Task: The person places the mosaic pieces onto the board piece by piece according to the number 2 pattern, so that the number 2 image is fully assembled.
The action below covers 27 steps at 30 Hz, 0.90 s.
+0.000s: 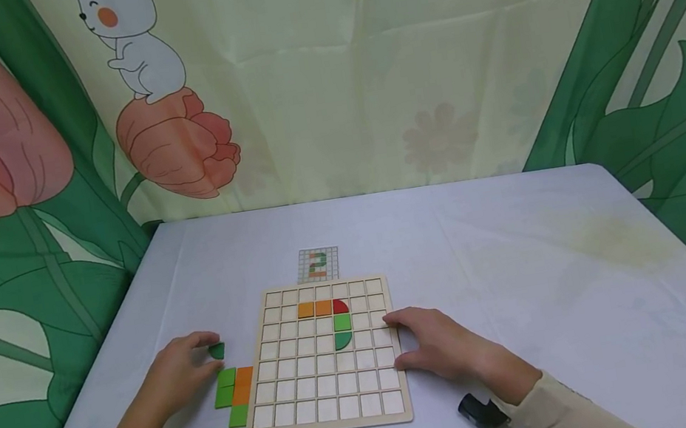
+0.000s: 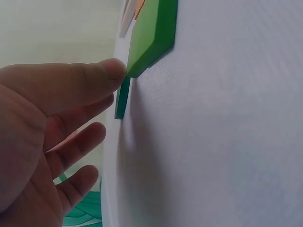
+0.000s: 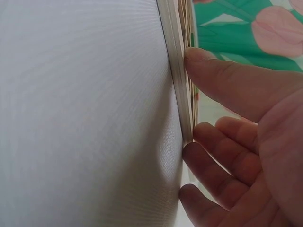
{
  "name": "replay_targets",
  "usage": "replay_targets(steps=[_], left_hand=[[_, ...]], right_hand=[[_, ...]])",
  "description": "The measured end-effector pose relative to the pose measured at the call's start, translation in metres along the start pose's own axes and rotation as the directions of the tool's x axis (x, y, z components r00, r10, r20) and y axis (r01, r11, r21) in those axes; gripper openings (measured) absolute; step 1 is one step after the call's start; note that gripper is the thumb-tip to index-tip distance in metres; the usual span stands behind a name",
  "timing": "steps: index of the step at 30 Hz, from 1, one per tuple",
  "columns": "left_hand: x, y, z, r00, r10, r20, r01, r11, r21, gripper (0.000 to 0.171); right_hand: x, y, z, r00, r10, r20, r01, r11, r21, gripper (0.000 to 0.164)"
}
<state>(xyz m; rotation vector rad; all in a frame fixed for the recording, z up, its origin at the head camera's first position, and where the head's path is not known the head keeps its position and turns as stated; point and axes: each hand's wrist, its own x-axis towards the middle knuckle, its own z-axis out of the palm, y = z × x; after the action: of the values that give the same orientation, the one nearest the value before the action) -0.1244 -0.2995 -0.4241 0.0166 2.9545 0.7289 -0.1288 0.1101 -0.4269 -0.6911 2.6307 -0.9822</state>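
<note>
My left hand (image 1: 173, 375) is at the left of the board, with a dark green quarter-round tile (image 1: 217, 351) pinched at its fingertips. In the left wrist view the thumb covers one end of this dark green tile (image 2: 122, 98). My right hand (image 1: 441, 348) rests with thumb and fingertips against the right edge of the wooden grid board (image 1: 329, 426). On the board lie two orange square tiles (image 1: 315, 309), a red quarter-round tile (image 1: 340, 306), a light green square tile (image 1: 342, 322) and another dark green quarter-round tile (image 1: 342, 340).
Left of the board sit light green tiles (image 1: 225, 396) and orange tiles (image 1: 244, 385), close against its edge. Behind the board lies a small pattern card (image 1: 317, 264) with a coloured figure. A white cloth covers the table (image 1: 488, 236); a printed curtain (image 1: 329, 81) hangs behind.
</note>
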Motion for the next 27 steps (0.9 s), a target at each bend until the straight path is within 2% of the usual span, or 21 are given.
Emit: replay_targets(steps=[8, 17, 27], left_hand=[[-0.007, -0.001, -0.002, 0.999, 0.035, 0.01, -0.035, 0.999, -0.003, 0.039], [-0.013, 0.003, 0.001, 0.998, -0.006, 0.06, 0.008, 0.999, -0.031, 0.044], [-0.016, 0.006, 0.005, 0.999, -0.005, 0.044, 0.005, 1.0, -0.011, 0.039]], right_hand=[[0.0, 0.0, 0.0, 1.0, 0.002, -0.003, -0.002, 1.0, -0.003, 0.061], [0.0, 0.0, 0.001, 1.0, 0.015, -0.003, -0.015, 1.0, 0.004, 0.061], [0.001, 0.001, 0.001, 1.0, 0.028, 0.002, -0.028, 1.0, 0.006, 0.062]])
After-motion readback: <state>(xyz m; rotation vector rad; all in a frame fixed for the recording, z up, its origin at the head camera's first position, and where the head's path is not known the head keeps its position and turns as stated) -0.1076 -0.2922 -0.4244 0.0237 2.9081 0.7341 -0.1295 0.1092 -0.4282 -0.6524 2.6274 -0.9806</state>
